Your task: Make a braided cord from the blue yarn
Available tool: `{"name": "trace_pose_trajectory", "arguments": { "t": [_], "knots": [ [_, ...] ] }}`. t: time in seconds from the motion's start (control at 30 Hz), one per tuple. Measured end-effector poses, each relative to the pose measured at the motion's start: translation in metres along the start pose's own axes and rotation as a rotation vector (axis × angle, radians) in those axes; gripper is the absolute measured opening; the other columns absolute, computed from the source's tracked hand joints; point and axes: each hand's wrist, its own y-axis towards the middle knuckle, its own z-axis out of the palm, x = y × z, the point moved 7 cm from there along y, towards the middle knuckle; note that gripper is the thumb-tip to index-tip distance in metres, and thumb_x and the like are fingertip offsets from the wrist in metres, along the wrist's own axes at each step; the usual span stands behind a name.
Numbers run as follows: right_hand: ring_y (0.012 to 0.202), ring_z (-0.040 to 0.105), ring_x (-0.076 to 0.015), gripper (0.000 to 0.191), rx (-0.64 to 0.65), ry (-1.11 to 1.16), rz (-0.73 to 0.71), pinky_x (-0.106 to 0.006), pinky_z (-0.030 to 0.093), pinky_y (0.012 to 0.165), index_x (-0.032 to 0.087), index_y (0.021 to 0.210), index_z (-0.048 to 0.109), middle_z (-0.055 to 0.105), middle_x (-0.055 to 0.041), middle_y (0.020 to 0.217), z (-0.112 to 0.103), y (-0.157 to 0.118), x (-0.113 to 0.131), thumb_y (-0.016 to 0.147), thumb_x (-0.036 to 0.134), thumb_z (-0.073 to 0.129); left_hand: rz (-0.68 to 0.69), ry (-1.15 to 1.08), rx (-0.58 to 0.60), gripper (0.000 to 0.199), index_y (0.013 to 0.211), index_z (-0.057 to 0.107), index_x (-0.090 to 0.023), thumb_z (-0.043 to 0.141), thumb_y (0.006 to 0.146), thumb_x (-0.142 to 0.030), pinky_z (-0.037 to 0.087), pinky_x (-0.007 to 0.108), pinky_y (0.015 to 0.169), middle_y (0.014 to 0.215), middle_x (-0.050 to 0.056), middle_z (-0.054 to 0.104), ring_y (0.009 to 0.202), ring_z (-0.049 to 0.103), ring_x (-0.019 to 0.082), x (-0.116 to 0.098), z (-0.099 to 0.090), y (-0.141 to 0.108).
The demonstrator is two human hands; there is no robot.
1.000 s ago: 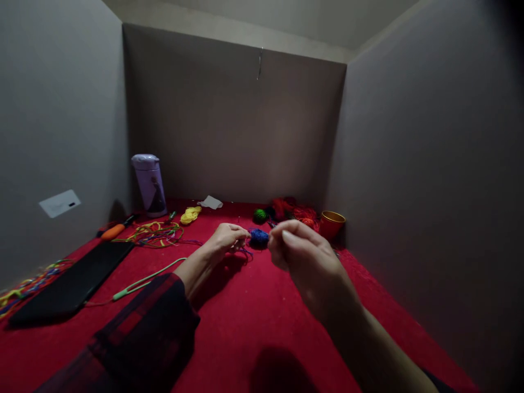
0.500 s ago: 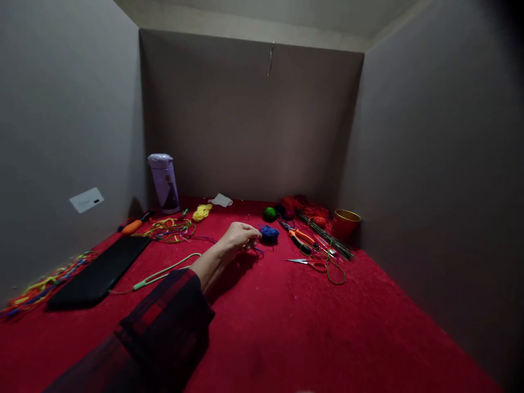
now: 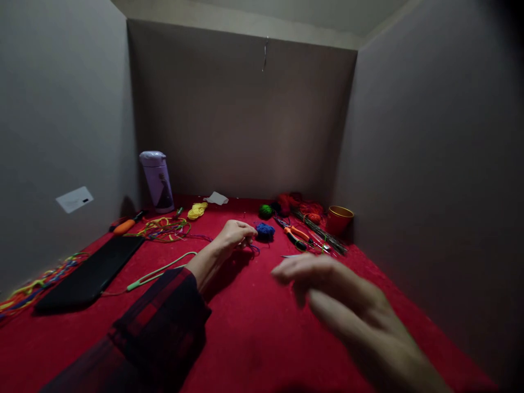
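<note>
L hand nr blue yarn

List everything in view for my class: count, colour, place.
Flask: 1, purple, back left
Yarn clumps: at least 4, yellow, green, blue, red, centre to back
Scrap: 1, white, back
Cup: 1, red, right
Pliers: 1, orange, right
Stick bundle: 1, brown, right
Blade: 1, silvery, right
Slab: 1, black, left
Tool: 1, orange, left
Cords: many, multicoloured, left
Card: 1, white, left wall
Wire: 1, silvery, back wall
Walls: 3, grey, around
Tabletop: 1, red, below
Left hand: 1, bare, centre
Right hand: 1, bare, right
Sleeve: 1, dark plaid, left
</note>
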Motion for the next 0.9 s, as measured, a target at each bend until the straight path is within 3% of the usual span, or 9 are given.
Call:
{"name": "trace_pose_trajectory", "arguments": {
  "t": [0.07,0.1,0.23,0.4,0.67,0.8,0.9],
  "knots": [
    [0.077,0.057,-0.022,0.012,-0.242,-0.321,-0.012,-0.035,0.042,0.069,0.027,0.083,0.063,0.063,-0.0046,0.08,-0.043,0.02,-0.022,0.079,0.031,0.052,-0.006,0.002,-0.006,0.01,0.062,0.06,-0.01,0.058,0.068,-0.018,0.021,0.02,0.035,0.04,-0.002,0.047,0.032,0.033,0.004,-0.001,-0.001,-0.001],
    [0.073,0.057,-0.021,0.011,-0.28,-0.461,0.006,-0.034,0.042,0.067,0.024,0.079,0.063,0.063,-0.005,0.076,-0.057,0.028,-0.035,0.078,0.028,0.052,-0.01,0.004,-0.009,0.01,0.062,0.06,-0.01,0.058,0.068,-0.018,0.021,0.02,0.035,0.04,-0.002,0.046,0.032,0.033,0.005,-0.002,-0.001,-0.001],
    [0.072,0.057,-0.0184,0.018,-0.124,-0.843,0.06,-0.029,0.04,0.066,0.018,0.077,0.064,0.065,-0.0063,0.079,-0.079,0.051,-0.09,0.074,0.014,0.047,-0.028,0.019,-0.02,0.011,0.066,0.062,-0.009,0.057,0.068,-0.018,0.02,0.02,0.035,0.04,-0.002,0.047,0.031,0.033,0.005,-0.001,-0.003,-0.001],
    [0.075,0.056,-0.0188,0.02,0.043,-1.15,0.083,-0.028,0.036,0.062,0.018,0.078,0.062,0.063,-0.0077,0.081,-0.071,0.06,-0.121,0.076,0.012,0.044,-0.036,0.006,-0.006,0.012,0.066,0.062,-0.01,0.06,0.067,-0.021,0.019,0.02,0.034,0.041,-0.002,0.048,0.031,0.034,0.005,0.001,-0.003,0.002],
    [0.075,0.054,-0.0213,0.018,0.191,-1.406,-0.026,-0.03,0.032,0.061,0.015,0.085,0.056,0.062,-0.012,0.084,-0.051,0.068,-0.118,0.078,0.011,0.04,-0.045,0.006,-0.005,0.009,0.062,0.059,-0.011,0.058,0.066,-0.019,0.018,0.02,0.034,0.04,-0.002,0.049,0.029,0.032,0.005,0.002,-0.007,0.005],
    [0.065,0.053,-0.0193,0.02,0.28,-1.351,0.002,-0.029,0.029,0.055,0.017,0.091,0.058,0.062,-0.0087,0.074,-0.048,0.067,-0.114,0.075,0.015,0.047,-0.039,0.033,0.027,0.01,0.061,0.059,-0.012,0.06,0.066,-0.021,0.017,0.02,0.034,0.039,-0.002,0.048,0.029,0.033,0.005,-0.005,-0.014,0.003],
    [0.061,0.051,-0.0151,0.027,0.255,-1.081,0.058,-0.026,0.029,0.053,0.02,0.093,0.06,0.061,-0.0048,0.072,-0.05,0.066,-0.111,0.069,0.013,0.052,-0.051,0.051,0.04,0.011,0.065,0.061,-0.012,0.063,0.065,-0.022,0.017,0.019,0.035,0.038,-0.003,0.046,0.03,0.032,0.005,-0.009,-0.025,0.001]
  ]
}}
